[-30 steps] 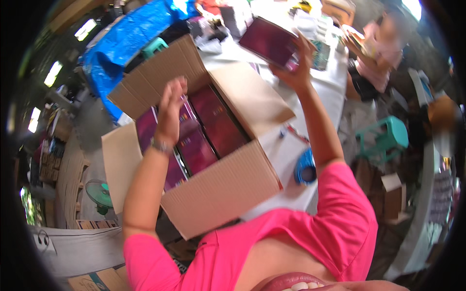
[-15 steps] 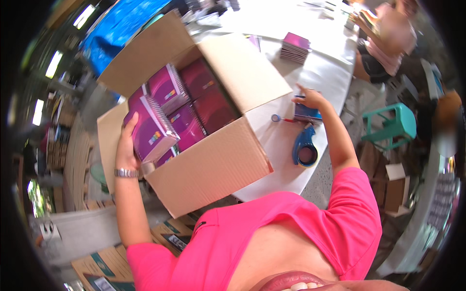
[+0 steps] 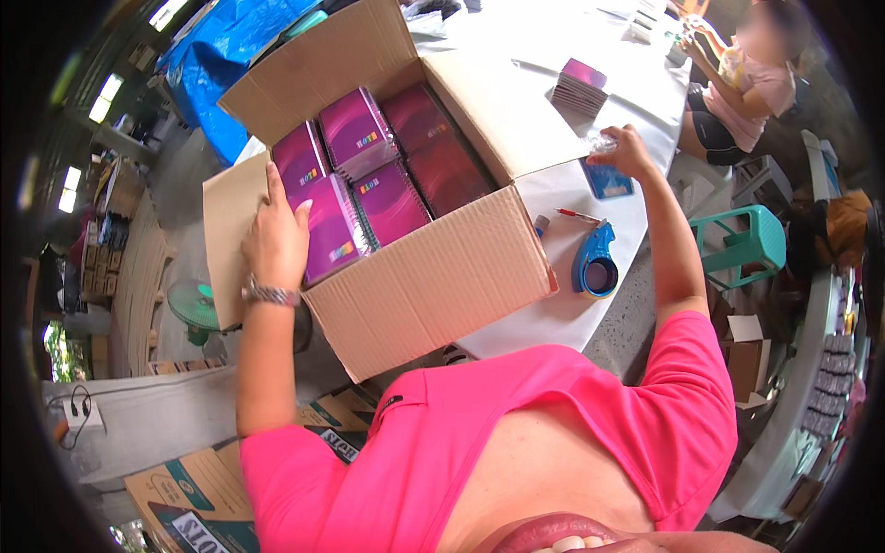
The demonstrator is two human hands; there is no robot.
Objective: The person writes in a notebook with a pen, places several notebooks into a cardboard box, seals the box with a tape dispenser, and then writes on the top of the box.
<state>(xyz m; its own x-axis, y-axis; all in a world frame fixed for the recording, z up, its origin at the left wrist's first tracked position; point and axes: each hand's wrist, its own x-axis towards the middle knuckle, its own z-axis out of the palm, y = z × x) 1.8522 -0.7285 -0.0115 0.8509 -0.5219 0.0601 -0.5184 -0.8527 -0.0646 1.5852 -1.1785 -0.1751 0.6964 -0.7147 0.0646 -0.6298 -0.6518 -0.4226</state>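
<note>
An open cardboard box (image 3: 433,276) stands on the table, packed with spiral notebooks (image 3: 355,129) with purple covers in neighbouring stacks. My left hand (image 3: 277,226) lies over the box's left side, fingers stretched out, the thumb by the nearest left notebook stack (image 3: 327,230). Beyond the right flap, my right hand (image 3: 627,152) has its fingers closed on a blue packet (image 3: 608,182) with crinkled clear plastic at its top; its contents cannot be made out. Close to that packet lie a blue tape dispenser (image 3: 595,263) and a red pen (image 3: 578,216).
Another notebook stack (image 3: 581,88) stands farther back on the white table (image 3: 516,318). A person (image 3: 751,88) sits at the table's far right. Right of the table is a green stool (image 3: 742,244); a green fan (image 3: 192,304) stands at the left. Printed cartons (image 3: 189,488) lie below left.
The notebook stack in my left hand has gone down into the box, and that hand has let go. My right hand has moved slightly up and right, lifting the blue packet.
</note>
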